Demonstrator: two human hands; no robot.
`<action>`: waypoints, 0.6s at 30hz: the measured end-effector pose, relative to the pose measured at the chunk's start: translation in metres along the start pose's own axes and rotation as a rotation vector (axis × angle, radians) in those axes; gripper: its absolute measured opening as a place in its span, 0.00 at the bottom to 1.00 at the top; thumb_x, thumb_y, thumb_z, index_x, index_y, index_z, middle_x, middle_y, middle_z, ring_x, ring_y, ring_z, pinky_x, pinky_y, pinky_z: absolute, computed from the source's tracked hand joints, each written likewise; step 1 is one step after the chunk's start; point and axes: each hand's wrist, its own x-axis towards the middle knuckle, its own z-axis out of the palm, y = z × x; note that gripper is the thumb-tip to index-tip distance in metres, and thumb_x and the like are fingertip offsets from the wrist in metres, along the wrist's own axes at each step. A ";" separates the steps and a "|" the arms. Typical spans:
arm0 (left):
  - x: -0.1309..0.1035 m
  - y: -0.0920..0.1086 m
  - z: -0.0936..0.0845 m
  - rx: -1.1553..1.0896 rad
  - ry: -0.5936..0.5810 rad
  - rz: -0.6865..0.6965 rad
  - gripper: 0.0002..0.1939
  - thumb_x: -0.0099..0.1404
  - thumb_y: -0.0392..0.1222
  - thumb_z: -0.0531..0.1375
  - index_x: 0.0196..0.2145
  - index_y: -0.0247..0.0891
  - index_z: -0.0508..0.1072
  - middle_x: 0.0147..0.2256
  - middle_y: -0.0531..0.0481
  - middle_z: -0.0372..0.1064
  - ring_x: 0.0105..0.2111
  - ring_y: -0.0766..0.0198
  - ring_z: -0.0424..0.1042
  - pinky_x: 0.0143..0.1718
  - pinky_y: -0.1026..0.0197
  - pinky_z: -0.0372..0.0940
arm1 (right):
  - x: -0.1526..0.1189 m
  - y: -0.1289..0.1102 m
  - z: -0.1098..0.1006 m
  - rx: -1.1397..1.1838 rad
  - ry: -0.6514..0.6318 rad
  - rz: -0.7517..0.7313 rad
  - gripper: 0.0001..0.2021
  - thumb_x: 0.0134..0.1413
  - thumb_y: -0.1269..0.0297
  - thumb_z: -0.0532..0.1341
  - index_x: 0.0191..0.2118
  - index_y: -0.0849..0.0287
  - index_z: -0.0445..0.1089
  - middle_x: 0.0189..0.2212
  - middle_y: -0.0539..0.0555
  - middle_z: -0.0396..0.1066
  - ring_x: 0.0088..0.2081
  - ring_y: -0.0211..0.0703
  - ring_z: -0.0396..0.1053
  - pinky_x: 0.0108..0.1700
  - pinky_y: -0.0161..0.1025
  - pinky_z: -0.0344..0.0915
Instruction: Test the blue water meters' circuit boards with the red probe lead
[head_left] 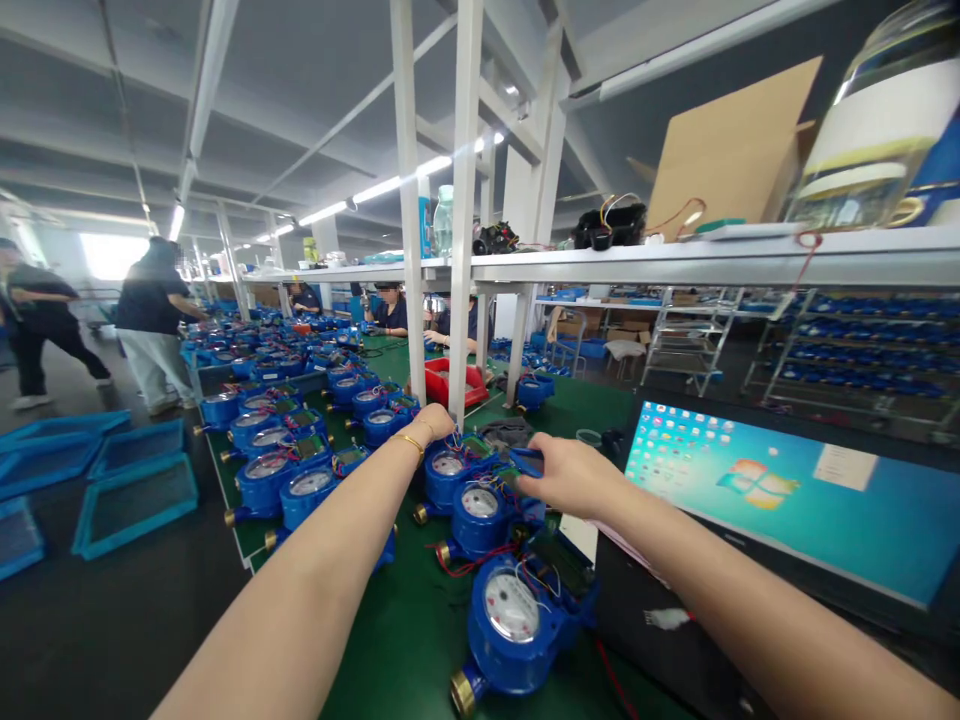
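Observation:
Several blue water meters with brass threaded ends and loose coloured wires stand on the green bench top. My left hand [435,424] reaches over the far end of the near row, by the wires of a water meter [448,466]; its fingers are mostly hidden. My right hand [570,474] is closed, thumb and fingers pinching a dark blue-edged flat piece [529,461] beside the second water meter [480,505]. Closest to me sits another water meter [513,610], its dark display module [562,560] tilted up with wires exposed.
An open laptop [780,500] stands at right. More meters [266,468] fill the bench to the left. A red bin [457,383] lies behind the shelf post [463,200]. Blue trays [139,500] lie on the floor; people [154,310] stand or sit farther off.

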 end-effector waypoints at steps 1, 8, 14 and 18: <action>0.002 -0.001 0.000 0.011 -0.018 -0.004 0.15 0.65 0.47 0.58 0.46 0.36 0.69 0.46 0.45 0.67 0.43 0.58 0.69 0.44 0.52 0.68 | 0.020 -0.004 0.000 -0.030 -0.019 -0.005 0.19 0.48 0.58 0.61 0.45 0.63 0.68 0.37 0.61 0.73 0.40 0.54 0.70 0.38 0.43 0.61; 0.018 -0.009 0.002 0.076 -0.106 -0.025 0.16 0.65 0.46 0.58 0.46 0.35 0.69 0.46 0.44 0.67 0.45 0.58 0.69 0.45 0.51 0.67 | 0.091 -0.019 0.026 -0.122 -0.175 0.007 0.19 0.53 0.53 0.63 0.44 0.62 0.69 0.43 0.57 0.70 0.44 0.48 0.69 0.45 0.48 0.66; 0.025 -0.006 0.006 0.062 -0.108 0.003 0.17 0.64 0.47 0.59 0.47 0.34 0.68 0.47 0.44 0.66 0.45 0.57 0.69 0.45 0.51 0.67 | 0.099 -0.029 0.031 -0.109 -0.212 0.028 0.18 0.55 0.56 0.63 0.48 0.62 0.67 0.47 0.58 0.68 0.48 0.50 0.67 0.49 0.51 0.64; 0.019 -0.008 0.005 0.036 -0.109 0.005 0.17 0.64 0.47 0.59 0.47 0.34 0.68 0.46 0.44 0.67 0.44 0.57 0.69 0.44 0.51 0.67 | 0.107 -0.029 0.027 -0.029 -0.262 0.081 0.16 0.55 0.57 0.63 0.45 0.62 0.68 0.48 0.57 0.67 0.49 0.50 0.65 0.51 0.52 0.63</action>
